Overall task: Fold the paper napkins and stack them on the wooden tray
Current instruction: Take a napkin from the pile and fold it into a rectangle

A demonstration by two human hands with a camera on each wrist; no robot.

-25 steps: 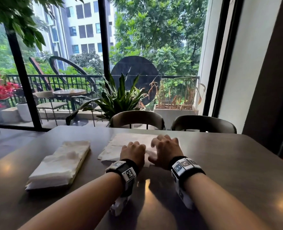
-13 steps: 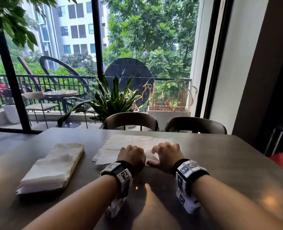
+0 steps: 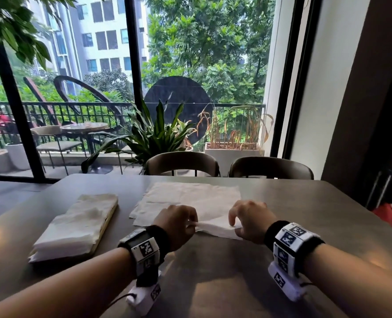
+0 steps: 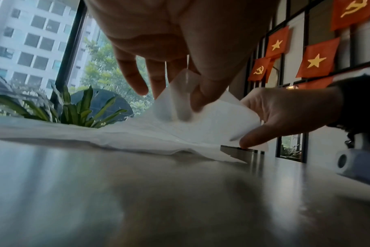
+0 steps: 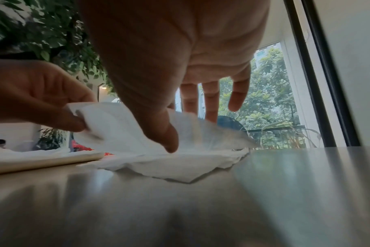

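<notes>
Head view: left hand (image 3: 177,222) and right hand (image 3: 251,220) pinch napkin (image 3: 204,200).

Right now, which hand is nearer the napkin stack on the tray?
Left. The left hand sits just right of the napkin stack; the right hand is farther right.

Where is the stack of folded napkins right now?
In the head view the napkin stack sits on the wooden tray at the table's left, beside the unfolded napkin.

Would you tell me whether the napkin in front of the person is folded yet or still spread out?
Mostly spread: the napkin lies flat on the table, with only its near edge lifted, pinched by the left hand and right hand.
</notes>
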